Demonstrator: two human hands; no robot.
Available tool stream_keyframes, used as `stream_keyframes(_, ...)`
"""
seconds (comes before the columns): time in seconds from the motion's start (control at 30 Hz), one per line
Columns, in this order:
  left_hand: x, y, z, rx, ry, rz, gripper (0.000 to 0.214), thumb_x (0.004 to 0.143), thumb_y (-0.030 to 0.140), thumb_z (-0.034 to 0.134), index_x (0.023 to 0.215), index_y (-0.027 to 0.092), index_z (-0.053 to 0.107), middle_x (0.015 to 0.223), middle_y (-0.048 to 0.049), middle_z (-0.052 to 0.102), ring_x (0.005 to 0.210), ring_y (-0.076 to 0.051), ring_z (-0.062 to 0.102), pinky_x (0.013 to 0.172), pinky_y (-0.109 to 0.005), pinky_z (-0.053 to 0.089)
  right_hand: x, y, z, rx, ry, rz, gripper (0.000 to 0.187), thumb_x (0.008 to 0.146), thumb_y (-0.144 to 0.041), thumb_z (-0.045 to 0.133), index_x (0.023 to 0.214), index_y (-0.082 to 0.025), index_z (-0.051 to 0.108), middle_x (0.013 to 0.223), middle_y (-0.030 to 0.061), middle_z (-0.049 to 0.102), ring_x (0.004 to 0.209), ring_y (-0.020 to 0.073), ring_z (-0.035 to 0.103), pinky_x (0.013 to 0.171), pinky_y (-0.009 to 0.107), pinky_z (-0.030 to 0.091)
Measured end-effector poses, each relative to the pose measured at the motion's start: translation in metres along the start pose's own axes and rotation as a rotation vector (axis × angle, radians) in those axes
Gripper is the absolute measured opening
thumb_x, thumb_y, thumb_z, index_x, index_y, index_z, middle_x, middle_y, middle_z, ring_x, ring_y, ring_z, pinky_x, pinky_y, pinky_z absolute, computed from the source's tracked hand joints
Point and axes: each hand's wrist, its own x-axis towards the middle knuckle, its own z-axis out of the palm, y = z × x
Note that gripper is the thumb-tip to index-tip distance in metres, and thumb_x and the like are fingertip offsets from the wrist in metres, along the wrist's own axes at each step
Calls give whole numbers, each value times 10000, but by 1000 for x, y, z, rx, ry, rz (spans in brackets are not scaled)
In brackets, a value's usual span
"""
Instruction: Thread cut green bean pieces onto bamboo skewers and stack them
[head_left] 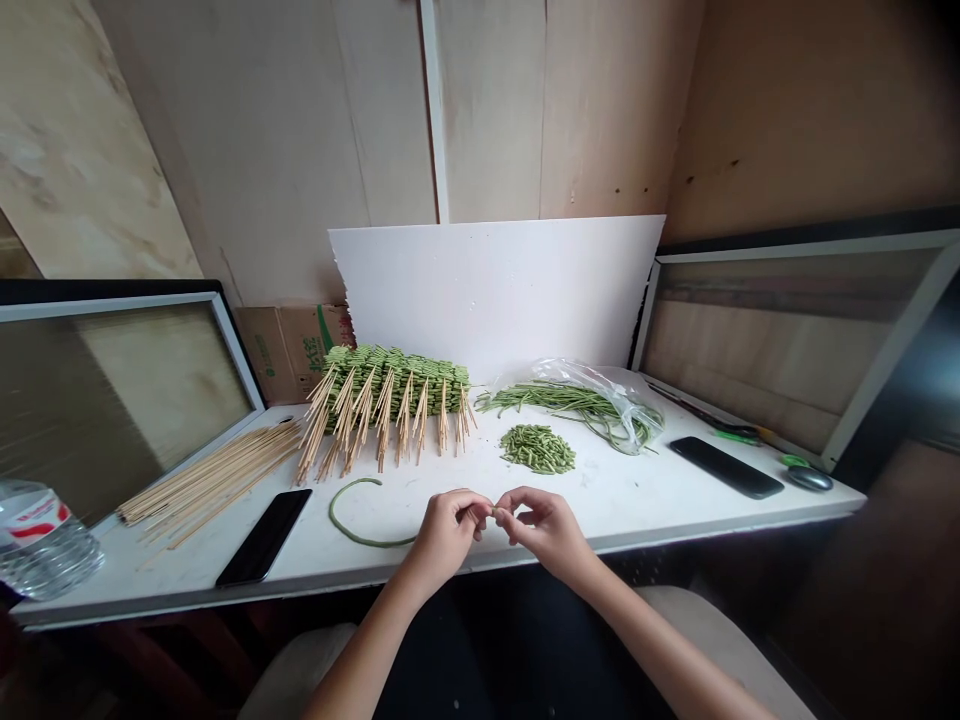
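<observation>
A long green bean [346, 530] curves over the white table and runs under my left hand [448, 525], whose fingers are pinched on it. Fingertip to fingertip with it, my right hand [541, 522] pinches at the bean's end; the tip itself is mostly covered by the fingers. Just beyond my hands lies a pile of short cut bean pieces [537, 449]. Behind and to the left, bean pieces threaded on skewers [397, 375] are stacked in rows, their bare wooden ends pointing toward me. Whole long beans [555, 398] lie at the back right, partly inside a clear plastic bag [600, 385].
Loose bamboo skewers [217, 470] and a black phone [264, 537] are on the left, beside a water bottle [45, 545]. Another dark phone [726, 467] and a computer mouse [810, 477] lie right. A white board [495, 290] stands behind; framed panels flank the table [630, 510].
</observation>
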Motion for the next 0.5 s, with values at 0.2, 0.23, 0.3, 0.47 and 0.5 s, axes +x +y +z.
stream_keyframes(0.2, -1, 2, -3, 151, -5, 80, 338, 1022, 339, 518, 816, 177, 731, 708, -20, 628, 664, -154, 577, 659, -273, 438, 0, -11, -9, -288, -10, -188, 270, 975, -448, 612, 957, -223, 760, 849, 58, 717, 769, 185, 660, 646, 284, 543)
stream_keyframes(0.23, -1, 2, -3, 155, -6, 79, 334, 1022, 333, 518, 815, 178, 730, 713, -21, 631, 673, -156, 581, 665, -274, 439, 0, -12, -9, -296, -33, -196, 273, 981, -445, 603, 958, -222, 759, 855, 62, 713, 771, 185, 655, 651, 286, 543)
stream_keyframes(0.3, -1, 1, -3, 157, 1, 78, 324, 1014, 324, 528, 805, 179, 729, 719, -25, 638, 690, -160, 589, 675, -276, 442, 0, -14, -10, -303, -66, -202, 272, 987, -438, 594, 961, -221, 756, 861, 62, 700, 758, 179, 639, 657, 286, 537)
stream_keyframes(0.47, -1, -2, 2, 18, 39, 2, 324, 979, 365, 576, 770, 157, 709, 662, -19, 615, 622, -145, 556, 638, -267, 442, -1, -12, -3, -272, -43, -169, 235, 989, -405, 604, 935, -219, 736, 824, 37, 657, 712, 155, 575, 631, 267, 476)
stream_keyframes(0.5, -1, -3, 3, -31, 39, -21, 341, 976, 389, 579, 765, 151, 701, 648, -15, 603, 606, -139, 544, 626, -264, 439, -1, -12, -1, -241, -26, -151, 233, 989, -402, 607, 921, -216, 731, 821, 34, 653, 720, 154, 570, 625, 262, 465)
